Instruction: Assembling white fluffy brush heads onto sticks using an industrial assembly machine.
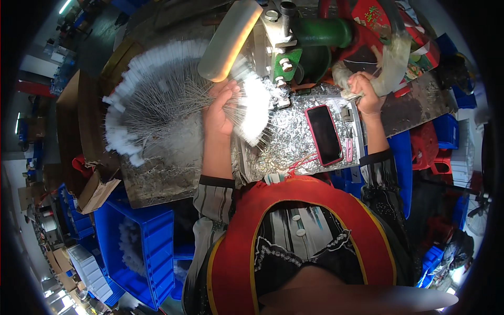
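Note:
My left hand point(219, 109) is closed around a bunch of thin wire stems point(236, 105), whose white tips fan out brightly lit beside the head of a green bench press point(323, 32). Left of that hand, a large heap of similar white-tipped wire stems point(163, 86) lies spread on the worn bench. My right hand point(366, 93) has its fingers wrapped round the end of a curved handle point(397, 59) covered in pale wrapping, on the right of the press. A lit lamp point(231, 41) hangs over the left hand and hides part of the heap.
A foil-covered board point(283, 142) lies before the press, bearing a phone with a pink edge point(323, 135) and a small pink tool point(349, 149). Cardboard point(76, 115) stands at the bench's left side. Blue crates point(157, 252) sit lower left; red stools point(425, 144) are at the right.

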Available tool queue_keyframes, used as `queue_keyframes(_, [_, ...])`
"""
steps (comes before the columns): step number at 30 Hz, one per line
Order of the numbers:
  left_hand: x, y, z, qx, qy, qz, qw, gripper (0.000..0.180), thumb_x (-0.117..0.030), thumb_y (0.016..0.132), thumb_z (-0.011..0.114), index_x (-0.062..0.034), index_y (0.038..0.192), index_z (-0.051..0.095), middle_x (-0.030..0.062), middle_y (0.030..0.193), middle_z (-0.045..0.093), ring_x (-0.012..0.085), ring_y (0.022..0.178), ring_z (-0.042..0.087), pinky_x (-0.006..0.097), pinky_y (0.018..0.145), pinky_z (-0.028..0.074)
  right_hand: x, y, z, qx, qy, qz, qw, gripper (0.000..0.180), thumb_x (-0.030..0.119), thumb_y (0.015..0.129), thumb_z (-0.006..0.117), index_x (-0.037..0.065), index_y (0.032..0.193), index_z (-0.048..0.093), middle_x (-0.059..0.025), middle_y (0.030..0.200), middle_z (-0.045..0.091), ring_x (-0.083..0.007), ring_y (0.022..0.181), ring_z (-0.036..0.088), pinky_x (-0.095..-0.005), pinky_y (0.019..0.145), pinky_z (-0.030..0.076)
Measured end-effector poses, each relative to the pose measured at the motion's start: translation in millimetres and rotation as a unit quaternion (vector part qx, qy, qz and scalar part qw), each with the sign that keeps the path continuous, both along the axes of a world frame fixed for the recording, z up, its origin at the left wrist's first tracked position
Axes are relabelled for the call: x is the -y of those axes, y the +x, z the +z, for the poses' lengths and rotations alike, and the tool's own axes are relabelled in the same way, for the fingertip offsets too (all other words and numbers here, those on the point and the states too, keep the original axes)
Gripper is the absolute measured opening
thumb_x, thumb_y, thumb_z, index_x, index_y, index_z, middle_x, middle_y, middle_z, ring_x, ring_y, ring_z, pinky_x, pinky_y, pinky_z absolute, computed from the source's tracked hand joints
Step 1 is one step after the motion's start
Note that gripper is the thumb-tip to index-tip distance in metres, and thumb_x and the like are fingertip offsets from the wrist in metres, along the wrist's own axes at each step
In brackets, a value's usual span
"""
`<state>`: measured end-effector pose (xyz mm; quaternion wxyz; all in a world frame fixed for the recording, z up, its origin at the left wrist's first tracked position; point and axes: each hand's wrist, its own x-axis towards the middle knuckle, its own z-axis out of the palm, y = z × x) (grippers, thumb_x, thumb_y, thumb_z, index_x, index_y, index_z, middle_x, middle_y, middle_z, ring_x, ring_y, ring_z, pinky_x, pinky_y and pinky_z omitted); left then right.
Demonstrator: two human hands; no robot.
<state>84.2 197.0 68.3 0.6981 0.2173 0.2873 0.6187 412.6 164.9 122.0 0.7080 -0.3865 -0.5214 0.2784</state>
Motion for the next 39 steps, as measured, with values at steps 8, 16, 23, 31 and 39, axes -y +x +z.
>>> queue_keyframes(8, [-3,-6,-15,-0.001,-0.002,0.028,1.000,0.032,0.006,0.075,0.054,0.0018,0.107,0.049,0.0164,0.102,0.058,0.0207,0.087,0.059,0.025,0.066,0.050,11,0,48,-0.049,-0.127,0.025,0.990,0.016,0.002,0.071,0.055,0.001,0.055,0.051,-0.0060,0.047,0.045,-0.0171,0.044,0.047,-0.0297,0.050,0.041])
queue_keyframes(16, [-6,7,-3,-0.040,-0.010,0.069,0.997,0.033,0.008,0.075,0.054,0.0053,0.107,0.047,0.0198,0.103,0.056,0.0234,0.088,0.058,0.030,0.072,0.050,12,0,69,-0.041,-0.200,-0.020,0.979,0.013,0.005,0.069,0.058,0.000,0.059,0.053,-0.0064,0.048,0.046,-0.0171,0.045,0.049,-0.0287,0.047,0.040])
queue_keyframes(23, [-8,8,-7,0.021,0.014,0.067,0.997,0.034,0.010,0.075,0.054,0.0063,0.107,0.046,0.0209,0.101,0.056,0.0251,0.088,0.058,0.032,0.077,0.050,3,3,2,0.025,0.002,0.001,1.000,0.017,-0.001,0.074,0.051,-0.001,0.056,0.051,-0.0080,0.052,0.050,-0.0158,0.048,0.049,-0.0274,0.052,0.041])
queue_keyframes(31, [-6,6,-14,0.056,0.026,0.104,0.993,0.034,0.009,0.077,0.053,0.0066,0.109,0.045,0.0206,0.101,0.056,0.0242,0.088,0.058,0.033,0.079,0.050,9,1,46,-0.065,-0.143,0.004,0.988,0.018,0.002,0.070,0.056,0.001,0.053,0.050,-0.0069,0.047,0.046,-0.0170,0.043,0.047,-0.0286,0.047,0.040])
queue_keyframes(39, [-10,9,-13,0.044,0.006,0.119,0.992,0.036,0.009,0.076,0.054,0.0048,0.110,0.044,0.0171,0.102,0.055,0.0229,0.089,0.057,0.033,0.079,0.050,11,2,78,-0.046,-0.212,0.008,0.976,0.018,0.004,0.068,0.059,0.003,0.052,0.050,-0.0042,0.046,0.044,-0.0162,0.041,0.046,-0.0284,0.046,0.039])
